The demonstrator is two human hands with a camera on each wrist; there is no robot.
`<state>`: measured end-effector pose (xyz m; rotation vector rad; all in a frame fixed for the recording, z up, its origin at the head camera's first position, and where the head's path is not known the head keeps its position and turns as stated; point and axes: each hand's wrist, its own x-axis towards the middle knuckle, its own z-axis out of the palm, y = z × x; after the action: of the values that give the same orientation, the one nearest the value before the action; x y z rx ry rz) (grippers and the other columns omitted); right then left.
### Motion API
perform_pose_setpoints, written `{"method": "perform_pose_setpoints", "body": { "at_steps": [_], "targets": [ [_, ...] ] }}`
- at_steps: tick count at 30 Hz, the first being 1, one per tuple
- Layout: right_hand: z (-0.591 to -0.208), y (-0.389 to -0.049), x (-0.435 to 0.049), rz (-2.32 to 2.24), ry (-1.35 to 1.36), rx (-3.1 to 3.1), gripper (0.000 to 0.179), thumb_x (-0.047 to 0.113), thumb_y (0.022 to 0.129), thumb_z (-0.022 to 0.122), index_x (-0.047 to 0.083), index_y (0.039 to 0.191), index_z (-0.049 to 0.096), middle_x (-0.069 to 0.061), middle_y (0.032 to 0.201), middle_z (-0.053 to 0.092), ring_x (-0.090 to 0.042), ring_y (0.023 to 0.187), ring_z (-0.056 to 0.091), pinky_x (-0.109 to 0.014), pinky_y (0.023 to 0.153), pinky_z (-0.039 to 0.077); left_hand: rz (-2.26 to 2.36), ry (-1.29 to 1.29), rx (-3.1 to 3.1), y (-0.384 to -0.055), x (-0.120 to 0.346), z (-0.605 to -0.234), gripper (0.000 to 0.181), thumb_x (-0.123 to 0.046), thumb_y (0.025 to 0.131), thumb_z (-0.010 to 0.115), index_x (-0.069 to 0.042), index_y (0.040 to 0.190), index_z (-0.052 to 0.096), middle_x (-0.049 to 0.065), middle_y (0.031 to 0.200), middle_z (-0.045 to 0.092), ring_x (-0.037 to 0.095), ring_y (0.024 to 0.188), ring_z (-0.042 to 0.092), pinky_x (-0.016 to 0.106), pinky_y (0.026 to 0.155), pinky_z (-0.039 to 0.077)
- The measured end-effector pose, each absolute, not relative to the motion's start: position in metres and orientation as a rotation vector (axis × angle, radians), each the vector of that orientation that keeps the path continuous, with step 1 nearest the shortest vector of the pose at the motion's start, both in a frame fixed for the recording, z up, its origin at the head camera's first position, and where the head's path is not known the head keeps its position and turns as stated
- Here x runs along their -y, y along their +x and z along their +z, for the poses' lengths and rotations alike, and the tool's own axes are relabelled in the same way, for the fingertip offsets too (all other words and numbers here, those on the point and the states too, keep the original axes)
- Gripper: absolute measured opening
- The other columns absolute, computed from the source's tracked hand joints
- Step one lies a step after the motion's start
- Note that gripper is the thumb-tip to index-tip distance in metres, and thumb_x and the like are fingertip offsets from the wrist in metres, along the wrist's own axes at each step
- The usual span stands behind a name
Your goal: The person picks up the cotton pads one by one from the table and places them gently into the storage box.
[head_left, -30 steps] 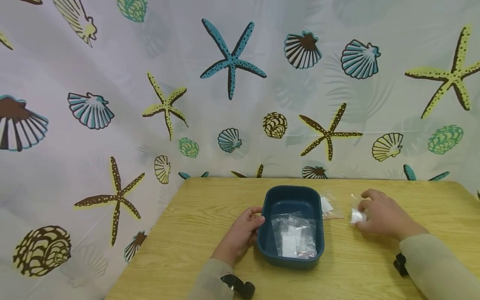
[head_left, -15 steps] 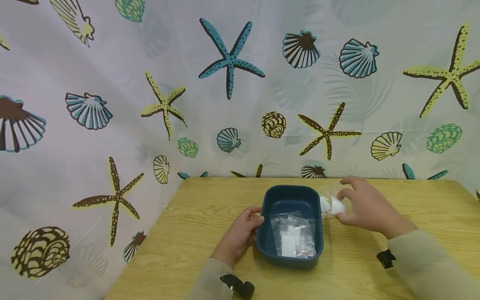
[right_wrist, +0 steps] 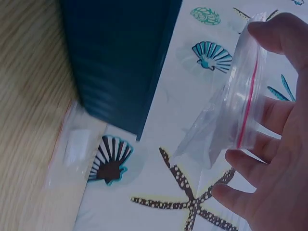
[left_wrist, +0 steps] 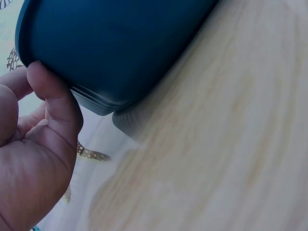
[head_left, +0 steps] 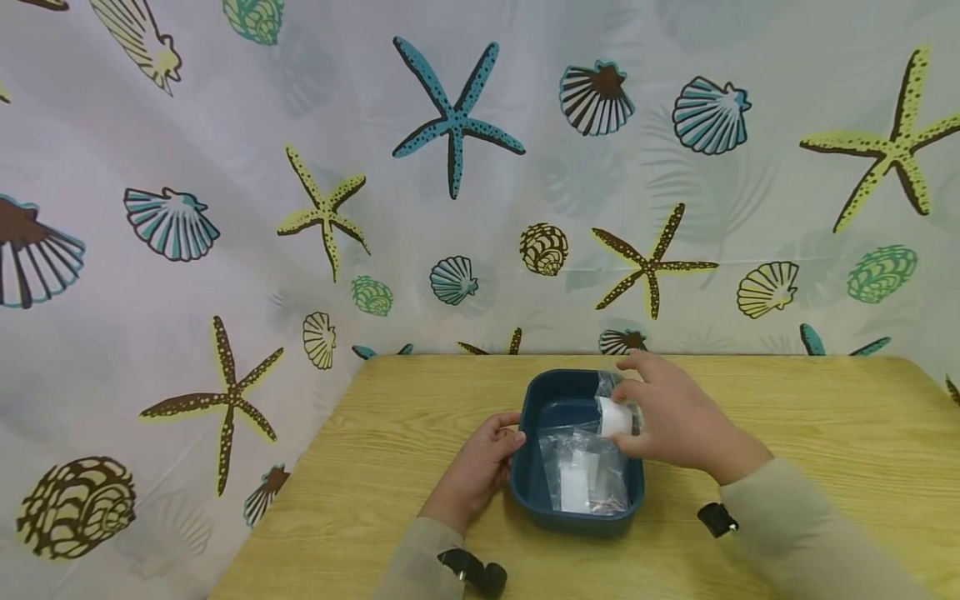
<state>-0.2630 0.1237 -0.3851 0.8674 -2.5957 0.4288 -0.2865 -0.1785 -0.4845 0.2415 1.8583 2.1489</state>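
My left hand (head_left: 480, 467) grips the left rim of a dark blue plastic bin (head_left: 577, 523), thumb on the rim and fingers against the outside. Several clear zip bags (head_left: 576, 487) with white inserts lie inside the bin. Over its right side, my right hand (head_left: 675, 417) pinches another clear zip bag (head_left: 616, 417) with something white in it. The right wrist view shows that bag's red seal line, with the bag (right_wrist: 248, 91) between thumb and fingers. One more zip bag (right_wrist: 77, 147) lies on the table beside the bin, hidden behind my hand in the head view.
The bin stands on a light wood table (head_left: 390, 450). Behind and to the left hangs a white curtain (head_left: 420, 225) printed with starfish and shells. Black straps with small devices sit at both wrists.
My right hand has carried the zip bag leftward from the table at the right, past the bag lying there, to over the bin. My left hand has stayed on the bin's rim.
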Motion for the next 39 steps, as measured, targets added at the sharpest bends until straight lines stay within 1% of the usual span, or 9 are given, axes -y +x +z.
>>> {"method": "perform_pose_setpoints", "body": {
  "at_steps": [7, 10, 13, 16, 20, 28, 39],
  "targets": [
    [-0.388, -0.263, -0.100, 0.397, 0.907, 2.568, 0.045, 0.048, 0.074, 0.085, 0.012, 0.098, 0.073, -0.018, 0.140, 0.053, -0.041, 0.130, 0.047, -0.056, 0.107, 0.039, 2.137, 0.253, -1.864, -0.286, 0.180, -0.484, 0.045, -0.013, 0.105, 0.056, 0.000, 0.146, 0.042, 0.007, 0.095, 0.056, 0.012, 0.066, 0.053, 0.024, 0.057, 0.046],
    [-0.391, -0.264, -0.095, 0.380, 0.904, 2.565, 0.049, 0.050, 0.073, 0.084, 0.012, 0.101, 0.074, -0.018, 0.141, 0.052, -0.040, 0.131, 0.046, -0.057, 0.107, 0.038, 2.142, 0.255, -1.859, -0.286, 0.179, -0.484, 0.044, -0.012, 0.105, 0.055, 0.000, 0.145, 0.041, 0.006, 0.093, 0.056, 0.012, 0.066, 0.053, 0.024, 0.056, 0.046],
    [-0.394, -0.264, -0.093, 0.356, 0.895, 2.586, 0.054, 0.050, 0.073, 0.084, 0.011, 0.108, 0.074, -0.019, 0.144, 0.049, -0.040, 0.134, 0.044, -0.058, 0.108, 0.037, 2.152, 0.257, -1.843, -0.286, 0.178, -0.484, 0.044, -0.011, 0.105, 0.055, 0.001, 0.145, 0.041, 0.006, 0.093, 0.056, 0.012, 0.066, 0.053, 0.024, 0.057, 0.046],
    [-0.397, -0.264, -0.094, 0.347, 0.884, 2.615, 0.057, 0.050, 0.074, 0.083, 0.010, 0.113, 0.073, -0.020, 0.148, 0.046, -0.041, 0.137, 0.041, -0.060, 0.108, 0.035, 2.154, 0.258, -1.832, -0.285, 0.177, -0.483, 0.044, -0.011, 0.105, 0.055, 0.001, 0.145, 0.040, 0.006, 0.095, 0.057, 0.012, 0.069, 0.054, 0.024, 0.059, 0.048],
    [-0.399, -0.264, -0.097, 0.349, 0.866, 2.646, 0.057, 0.050, 0.075, 0.083, 0.011, 0.115, 0.072, -0.019, 0.150, 0.045, -0.042, 0.138, 0.040, -0.060, 0.109, 0.034, 2.149, 0.253, -1.830, -0.285, 0.178, -0.482, 0.044, -0.011, 0.105, 0.054, 0.000, 0.145, 0.040, 0.007, 0.097, 0.058, 0.013, 0.071, 0.056, 0.026, 0.061, 0.050],
    [-0.400, -0.266, -0.105, 0.379, 0.852, 2.688, 0.058, 0.050, 0.077, 0.082, 0.012, 0.120, 0.071, -0.019, 0.154, 0.040, -0.042, 0.140, 0.038, -0.061, 0.109, 0.034, 2.140, 0.243, -1.839, -0.286, 0.179, -0.484, 0.045, -0.012, 0.105, 0.054, 0.001, 0.146, 0.041, 0.008, 0.098, 0.058, 0.014, 0.071, 0.057, 0.025, 0.061, 0.050],
    [-0.406, -0.269, -0.117, 0.377, 0.832, 2.702, 0.062, 0.050, 0.078, 0.081, 0.013, 0.126, 0.069, -0.020, 0.154, 0.039, -0.043, 0.140, 0.038, -0.062, 0.108, 0.035, 2.152, 0.222, -1.843, -0.286, 0.178, -0.482, 0.042, -0.012, 0.105, 0.054, -0.002, 0.145, 0.043, 0.008, 0.097, 0.057, 0.015, 0.071, 0.056, 0.025, 0.060, 0.050]
  ]
}}
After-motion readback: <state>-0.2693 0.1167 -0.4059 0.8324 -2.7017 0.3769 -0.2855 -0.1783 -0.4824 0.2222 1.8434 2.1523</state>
